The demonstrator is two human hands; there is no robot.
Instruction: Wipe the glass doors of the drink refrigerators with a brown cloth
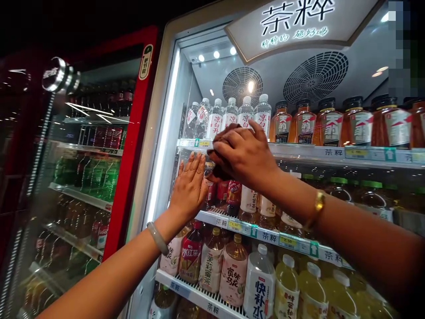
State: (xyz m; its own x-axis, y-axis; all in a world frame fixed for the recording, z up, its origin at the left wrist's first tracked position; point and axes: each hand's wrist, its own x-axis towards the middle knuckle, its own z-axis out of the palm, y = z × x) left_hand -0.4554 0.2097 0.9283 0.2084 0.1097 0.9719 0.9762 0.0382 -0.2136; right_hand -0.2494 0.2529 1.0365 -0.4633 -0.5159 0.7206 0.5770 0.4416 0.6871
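My right hand (247,153), with a gold bracelet at the wrist, is closed on a dark brown cloth (222,166). It is raised in front of the cooler's upper shelf edge (318,152), by the clear water bottles (230,116). To its left and a little lower, my left hand (190,184) has its fingers stretched out and the palm turned away from me, seemingly flat on the glass front. A pale bangle sits on that wrist. Behind the hands, part of the second row of bottles (249,199) is hidden.
Amber bottles with black caps (331,124) line the upper shelf on the right. Lower down stand tea and water bottles (233,271). A lit sign (292,26) hangs overhead. On the left is a red-framed cooler (133,133) with a round shiny fitting (55,75).
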